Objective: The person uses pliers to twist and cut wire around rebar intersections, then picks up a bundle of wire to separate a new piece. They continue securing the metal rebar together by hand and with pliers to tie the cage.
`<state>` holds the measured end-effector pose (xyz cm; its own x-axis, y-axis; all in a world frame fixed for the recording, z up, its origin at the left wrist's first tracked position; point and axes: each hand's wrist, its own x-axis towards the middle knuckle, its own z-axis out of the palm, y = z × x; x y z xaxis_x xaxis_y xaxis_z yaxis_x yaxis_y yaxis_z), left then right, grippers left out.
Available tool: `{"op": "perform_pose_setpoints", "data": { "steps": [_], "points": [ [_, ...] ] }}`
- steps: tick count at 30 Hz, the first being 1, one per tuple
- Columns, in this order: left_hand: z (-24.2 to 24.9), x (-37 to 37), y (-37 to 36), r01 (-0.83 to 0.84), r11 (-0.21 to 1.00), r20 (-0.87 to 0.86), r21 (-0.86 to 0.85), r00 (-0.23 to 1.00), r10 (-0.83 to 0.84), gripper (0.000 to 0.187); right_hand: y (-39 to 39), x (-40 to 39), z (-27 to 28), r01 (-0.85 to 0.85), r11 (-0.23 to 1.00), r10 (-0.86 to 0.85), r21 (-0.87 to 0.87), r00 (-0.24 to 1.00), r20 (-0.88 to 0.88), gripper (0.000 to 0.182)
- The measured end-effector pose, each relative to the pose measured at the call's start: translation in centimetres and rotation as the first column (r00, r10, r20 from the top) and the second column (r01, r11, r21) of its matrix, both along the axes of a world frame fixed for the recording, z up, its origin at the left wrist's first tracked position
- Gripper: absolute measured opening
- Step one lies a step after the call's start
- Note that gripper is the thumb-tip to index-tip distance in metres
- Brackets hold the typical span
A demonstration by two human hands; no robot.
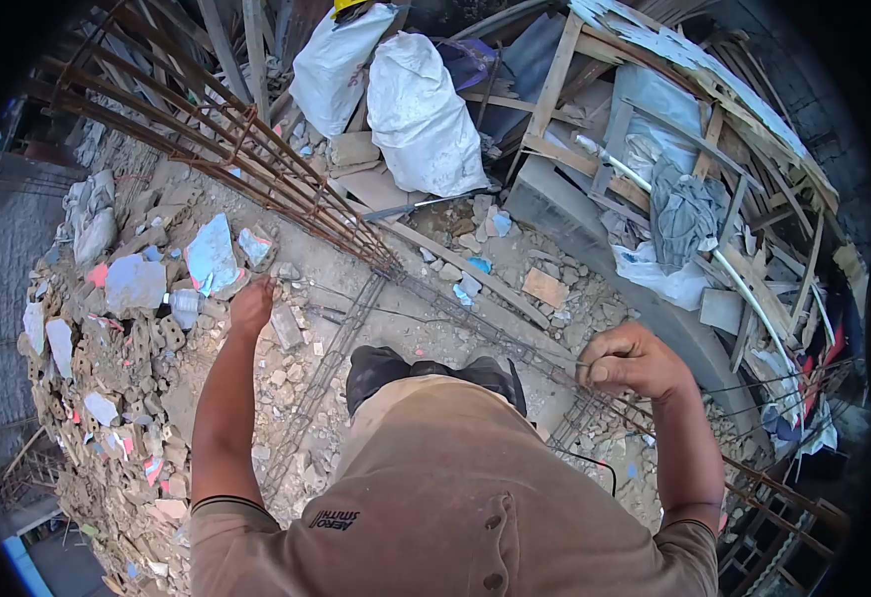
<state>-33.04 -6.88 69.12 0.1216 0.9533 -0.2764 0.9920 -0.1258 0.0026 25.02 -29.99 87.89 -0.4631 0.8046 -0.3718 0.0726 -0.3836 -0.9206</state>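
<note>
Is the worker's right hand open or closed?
Closed: the right hand has its fingers curled in toward the thumb. Whether it pinches something thin, I cannot tell.

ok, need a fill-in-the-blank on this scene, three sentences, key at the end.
1. Of the left hand and right hand, the ____ is nearer the plastic bottle.
2. In the picture, the two white sacks at the top lie to the ____ of the slanting rebar cage.
3. The shirt reads AERO ____.

Missing words: left; right; SMITH
</note>
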Motion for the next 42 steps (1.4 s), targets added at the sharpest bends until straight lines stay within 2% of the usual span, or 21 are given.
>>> {"op": "perform_pose_setpoints", "data": {
  "steps": [2, 3, 5, 6, 7, 9, 12, 15, 18, 19, 20, 22, 24, 25, 27, 29, 31, 35, 37, 39, 42],
  "points": [
    [0.4, 3.7, -5.1, 0.382, 0.9, 0.134, -0.207, 0.923, -0.361, 0.039, 2.8, 6.1, 0.0, 0.53, 0.848, -0.498, 0.014, 0.806, -0.32, 0.025],
    [0.3, 5.4, -7.9, 0.519, 0.815, 0.171, -0.257, 0.855, -0.49, 0.033, 5.1, 10.0, -1.0, 0.698, 0.708, -0.674, 0.107, 0.713, -0.195, 0.023],
    [3.9, 10.2, -13.4, 0.659, 0.693, 0.309, -0.291, 0.751, -0.584, 0.024, 7.2, 19.9, -7.7, 0.317, 0.639, -0.757, 0.701, 0.418, 0.501, 0.023],
    [4.5, 11.0, -15.3, 0.719, 0.683, 0.419, -0.129, 0.664, -0.619, 0.022, 6.1, 22.7, -10.8, 0.083, 0.695, -0.712, 0.714, 0.22, 0.667, 0.023],
    [5.6, 11.0, -15.2, 0.713, 0.688, 0.426, -0.133, 0.668, -0.61, 0.022, 4.5, 23.6, -13.5, -0.143, 0.752, -0.653, 0.644, -0.019, 0.757, 0.024],
    [7.1, 10.1, -13.5, 0.594, 0.803, 0.329, 0.049, 0.749, -0.575, 0.022, 1.3, 21.9, -16.8, -0.155, 0.97, -0.198, 0.187, -0.055, 0.979, 0.025],
    [4.5, 1.4, -6.6, 0.024, 0.862, 0.316, 0.506, 0.925, -0.211, 0.02, -1.3, 13.4, -20.1, -0.467, 0.884, 0.217, 0.005, 0.418, 0.882, 0.026],
    [-3.1, -10.0, -4.5, -0.443, 0.791, 0.352, 0.422, 0.884, 0.308, 0.032, 3.4, 0.0, -8.3, -0.527, 0.839, 0.53, -0.134, 0.736, 0.422, 0.026],
    [-8.4, -12.8, -7.6, -0.038, 0.996, 0.332, 0.077, 0.943, 0.011, 0.041, 8.3, 0.6, 1.1, -0.304, 0.95, 0.292, 0.064, 0.944, 0.151, 0.025],
    [-6.0, -7.1, -8.1, -0.086, 0.97, 0.302, -0.225, 0.941, 0.154, 0.036, 9.9, 3.6, 3.1, -0.173, 0.984, 0.165, 0.037, 0.972, 0.165, 0.026],
    [-6.0, -3.4, -9.4, 0.057, 0.957, 0.331, -0.284, 0.943, 0.042, 0.036, 11.1, 6.2, 2.1, 0.208, 0.96, -0.218, 0.186, 0.976, 0.032, 0.026],
    [-2.9, 4.3, -11.1, 0.417, 0.788, 0.383, -0.453, 0.889, -0.25, 0.032, 15.6, 11.6, 1.0, 0.62, 0.726, -0.668, 0.298, 0.739, 0.087, 0.028],
    [0.4, 9.3, -11.8, 0.633, 0.695, 0.516, -0.342, 0.744, -0.424, 0.027, 18.0, 20.0, -5.9, 0.1, 0.611, -0.784, 0.786, 0.219, 0.581, 0.033],
    [2.4, 10.3, -11.2, 0.7, 0.643, 0.561, -0.311, 0.681, -0.47, 0.025, 17.3, 20.4, -7.8, -0.029, 0.724, -0.688, 0.689, -0.097, 0.719, 0.034],
    [6.1, 9.6, -8.2, 0.63, 0.768, 0.605, -0.117, 0.658, -0.449, 0.019, 15.0, 18.2, -11.7, -0.01, 0.902, -0.426, 0.432, -0.189, 0.885, 0.031],
    [5.8, 6.9, -4.8, 0.218, 0.927, 0.612, 0.304, 0.701, -0.365, 0.013, 12.6, 16.1, -17.2, -0.176, 0.975, -0.141, 0.133, -0.037, 0.989, 0.024],
    [5.6, 2.6, -0.2, -0.309, 0.947, 0.63, 0.092, 0.754, 0.185, 0.029, 10.4, 10.7, -20.4, -0.382, 0.921, 0.187, -0.078, 0.258, 0.948, 0.024],
    [-7.9, -12.8, -1.1, -0.36, 0.837, 0.28, 0.413, 0.924, 0.26, 0.043, 12.5, -3.9, -9.7, -0.45, 0.759, 0.635, -0.47, 0.673, 0.379, 0.027],
    [-11.3, -15.8, -4.3, -0.359, 0.926, 0.029, 0.117, 0.933, 0.358, 0.04, 14.9, -5.4, -3.3, -0.426, 0.85, 0.482, -0.309, 0.867, 0.129, 0.034],
    [-10.5, -12.1, -7.1, -0.061, 0.996, 0.022, -0.065, 0.998, 0.062, 0.038, 17.8, -3.3, 0.4, -0.101, 0.98, 0.123, -0.173, 0.985, 0.122, 0.04],
    [-4.1, -0.8, -9.5, 0.283, 0.923, 0.22, -0.262, 0.948, -0.229, 0.038, 24.5, 1.9, 1.4, 0.418, 0.819, -0.545, 0.393, 0.781, 0.305, 0.034]
  ]
}}
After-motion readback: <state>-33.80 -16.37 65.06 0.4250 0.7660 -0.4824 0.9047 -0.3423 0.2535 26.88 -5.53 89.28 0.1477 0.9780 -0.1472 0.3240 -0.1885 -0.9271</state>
